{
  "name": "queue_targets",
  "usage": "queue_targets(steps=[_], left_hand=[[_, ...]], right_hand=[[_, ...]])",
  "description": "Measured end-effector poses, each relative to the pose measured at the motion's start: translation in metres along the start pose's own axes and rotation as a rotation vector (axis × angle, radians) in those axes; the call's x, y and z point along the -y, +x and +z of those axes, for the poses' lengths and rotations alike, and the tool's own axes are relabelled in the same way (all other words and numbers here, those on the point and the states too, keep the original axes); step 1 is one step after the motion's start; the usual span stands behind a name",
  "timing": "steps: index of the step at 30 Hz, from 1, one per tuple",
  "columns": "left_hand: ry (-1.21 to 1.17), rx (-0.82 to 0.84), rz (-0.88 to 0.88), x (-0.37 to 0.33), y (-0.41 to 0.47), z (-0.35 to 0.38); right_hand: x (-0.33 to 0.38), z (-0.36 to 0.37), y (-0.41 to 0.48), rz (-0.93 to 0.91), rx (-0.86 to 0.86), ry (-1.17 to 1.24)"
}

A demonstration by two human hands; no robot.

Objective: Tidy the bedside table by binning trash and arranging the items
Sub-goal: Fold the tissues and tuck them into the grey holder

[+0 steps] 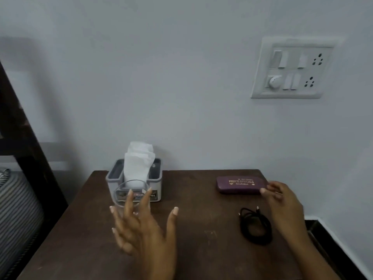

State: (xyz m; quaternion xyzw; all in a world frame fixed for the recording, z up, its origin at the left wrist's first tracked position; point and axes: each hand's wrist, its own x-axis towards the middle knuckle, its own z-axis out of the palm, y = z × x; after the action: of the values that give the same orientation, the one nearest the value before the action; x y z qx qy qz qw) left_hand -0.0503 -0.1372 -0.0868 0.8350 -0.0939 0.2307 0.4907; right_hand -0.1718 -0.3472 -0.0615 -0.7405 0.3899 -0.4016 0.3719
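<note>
Four things sit on the brown bedside table (193,235), and two hands are near them. Far left, off the table, is a striped cloth (18,201) on what may be a bed.

At the back left of the table stands a grey tissue box (156,181) with white tissue (138,160) poking up. Just in front of it is a clear glass (131,194), standing up. The left hand (144,237) is spread wide with all its fingers apart. It holds nothing. Its fingertips (129,192) are right by the glass, but I cannot tell if they touch it.

On the right side lies a rolled-up black cable (254,226). Behind it, near the wall, is a purple glasses case (240,184), lying flat and shut. The right hand (282,201) has its fingers curled at the right end of the case, touching it. I think it is nudging or setting it down, not gripping it hard.

On the wall above is a white switch board (292,69).

I see no trash on the table, so the binning looks done. No bin is in view. The things look neat already. Maybe only small moves are left, like lining up the glass and the case.
</note>
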Motion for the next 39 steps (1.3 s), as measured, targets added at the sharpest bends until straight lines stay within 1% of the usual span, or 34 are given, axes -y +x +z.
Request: queue_targets(steps=[3,6,9,10,12,13,14,15,17,19,20,21,23,25,27,31,35,39], left_hand=[[0.040,-0.025,0.010,0.006,0.003,0.000],[0.023,-0.016,-0.008,0.012,0.005,-0.004],[0.019,-0.025,-0.001,0.010,0.003,-0.009],[0.026,-0.048,0.042,0.007,0.000,-0.010],[0.014,-0.056,0.221,-0.005,-0.010,-0.010],[-0.015,0.001,0.301,-0.012,-0.014,-0.004],[-0.074,0.113,0.325,-0.020,-0.016,0.004],[-0.159,0.254,0.274,-0.028,-0.016,0.015],[-0.322,0.533,0.028,-0.041,-0.008,0.044],[-0.404,0.747,-0.214,-0.049,0.001,0.078],[-0.414,0.830,-0.278,-0.051,0.005,0.093],[-0.421,0.884,-0.295,-0.053,0.007,0.106],[-0.457,0.927,-0.301,-0.059,0.009,0.125],[-0.477,0.942,-0.317,-0.063,0.012,0.131],[-0.477,0.892,-0.344,-0.063,0.016,0.131],[-0.451,0.812,-0.384,-0.044,0.026,0.125],[-0.426,0.700,-0.361,-0.027,0.039,0.116],[-0.352,0.683,-0.324,-0.023,0.049,0.107]], right_hand=[[-0.012,-0.014,0.009,0.024,-0.045,-0.015],[-0.022,-0.013,0.019,0.067,-0.073,-0.007],[-0.028,-0.007,0.031,0.118,-0.053,-0.035],[-0.029,-0.005,0.035,0.140,-0.037,-0.050],[-0.032,0.001,0.043,0.176,-0.005,-0.064],[-0.033,0.003,0.046,0.194,0.015,-0.068],[-0.033,0.006,0.048,0.217,0.038,-0.073],[-0.035,0.009,0.050,0.237,0.062,-0.076],[-0.036,0.015,0.053,0.259,0.107,-0.069],[-0.037,0.020,0.055,0.261,0.121,-0.077],[-0.036,0.022,0.057,0.266,0.120,-0.084],[-0.036,0.025,0.059,0.262,0.120,-0.093],[-0.033,0.029,0.062,0.247,0.121,-0.123],[-0.031,0.032,0.065,0.233,0.123,-0.150],[-0.025,0.038,0.065,0.208,0.138,-0.178],[-0.009,0.058,0.060,0.137,0.220,-0.243],[0.007,0.080,0.052,0.099,0.255,-0.241],[0.018,0.093,0.046,0.095,0.282,-0.237]])
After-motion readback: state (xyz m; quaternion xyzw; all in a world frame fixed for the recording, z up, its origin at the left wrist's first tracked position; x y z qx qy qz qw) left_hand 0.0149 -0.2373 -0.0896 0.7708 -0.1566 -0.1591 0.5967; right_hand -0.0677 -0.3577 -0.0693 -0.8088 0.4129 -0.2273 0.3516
